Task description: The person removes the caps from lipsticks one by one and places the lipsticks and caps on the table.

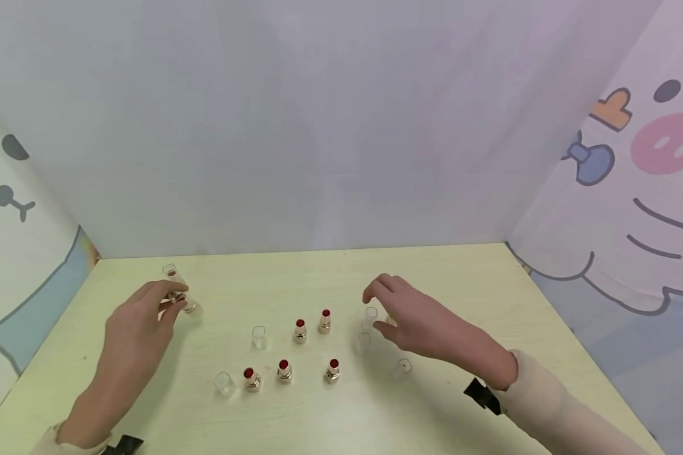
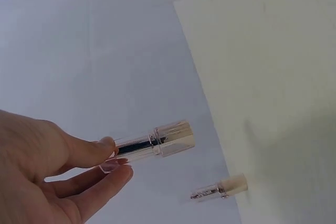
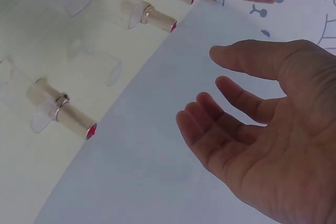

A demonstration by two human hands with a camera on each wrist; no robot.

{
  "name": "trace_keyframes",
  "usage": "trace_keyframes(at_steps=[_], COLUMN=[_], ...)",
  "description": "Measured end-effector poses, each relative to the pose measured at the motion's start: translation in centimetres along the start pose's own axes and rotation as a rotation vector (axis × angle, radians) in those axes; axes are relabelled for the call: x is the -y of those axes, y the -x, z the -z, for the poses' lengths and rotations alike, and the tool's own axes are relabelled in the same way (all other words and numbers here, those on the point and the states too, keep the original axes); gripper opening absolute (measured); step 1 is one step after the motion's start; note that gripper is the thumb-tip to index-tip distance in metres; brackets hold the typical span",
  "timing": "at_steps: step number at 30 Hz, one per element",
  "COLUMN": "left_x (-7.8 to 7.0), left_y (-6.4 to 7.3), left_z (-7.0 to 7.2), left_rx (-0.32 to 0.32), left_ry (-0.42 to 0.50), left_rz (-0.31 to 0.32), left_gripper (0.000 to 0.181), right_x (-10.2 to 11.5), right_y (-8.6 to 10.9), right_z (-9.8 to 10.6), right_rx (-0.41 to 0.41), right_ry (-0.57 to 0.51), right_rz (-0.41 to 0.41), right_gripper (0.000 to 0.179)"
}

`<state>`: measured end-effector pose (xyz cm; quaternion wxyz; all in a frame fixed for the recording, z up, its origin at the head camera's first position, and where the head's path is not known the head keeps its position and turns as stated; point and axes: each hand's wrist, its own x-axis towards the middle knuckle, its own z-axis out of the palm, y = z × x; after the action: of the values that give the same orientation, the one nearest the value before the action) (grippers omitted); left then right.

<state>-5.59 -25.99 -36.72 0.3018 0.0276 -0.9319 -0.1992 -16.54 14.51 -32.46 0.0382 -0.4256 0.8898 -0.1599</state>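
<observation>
My left hand [image 1: 139, 328] pinches a lipstick [image 2: 176, 138] by its clear cap between thumb and fingers, the gold base pointing away from the palm. Beyond it, another capped lipstick [image 2: 233, 184] stands on the table near the back left corner. Over the right part of the table hangs my right hand [image 1: 421, 319], fingers loosely bent and nothing in them. Clear caps [image 1: 364, 342] stand just left of its fingertips, and a further clear cap [image 1: 403, 369] is below the wrist. An uncapped lipstick [image 1: 391, 320] is mostly hidden behind this hand.
Several uncapped gold lipsticks with red tips, such as one lipstick [image 1: 300, 332], stand mid-table. Two clear caps, one cap [image 1: 258, 338] farther back and another cap [image 1: 224, 384] nearer, stand left of them. Cloth walls [image 1: 319, 158] enclose the table [image 1: 296, 423] at the back and sides.
</observation>
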Motion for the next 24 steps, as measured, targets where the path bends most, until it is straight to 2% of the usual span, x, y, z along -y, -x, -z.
trace_keyframes(at_steps=[9,15,22,24], left_x=[-4.0,-6.6,-9.8,-10.4], left_y=[0.5,1.1,2.0,2.3], left_z=[1.2,1.5,1.8,1.9], left_rx=[-0.02,-0.057,-0.046,-0.047], left_ry=[0.039,0.034,0.066,0.084], left_rz=[-0.078,-0.16,-0.25,-0.288], left_gripper=[0.034,0.039,0.043,0.039], right_x=[3.2,4.7,6.3,6.6], right_y=[0.0,-0.1,-0.2,-0.2], right_z=[-0.1,-0.7,-1.0,-1.2], right_rx=[-0.033,-0.012,0.004,0.007], right_ry=[-0.057,-0.118,-0.178,-0.19], right_rz=[0.045,0.072,0.084,0.097], right_gripper=[0.037,0.036,0.035,0.036])
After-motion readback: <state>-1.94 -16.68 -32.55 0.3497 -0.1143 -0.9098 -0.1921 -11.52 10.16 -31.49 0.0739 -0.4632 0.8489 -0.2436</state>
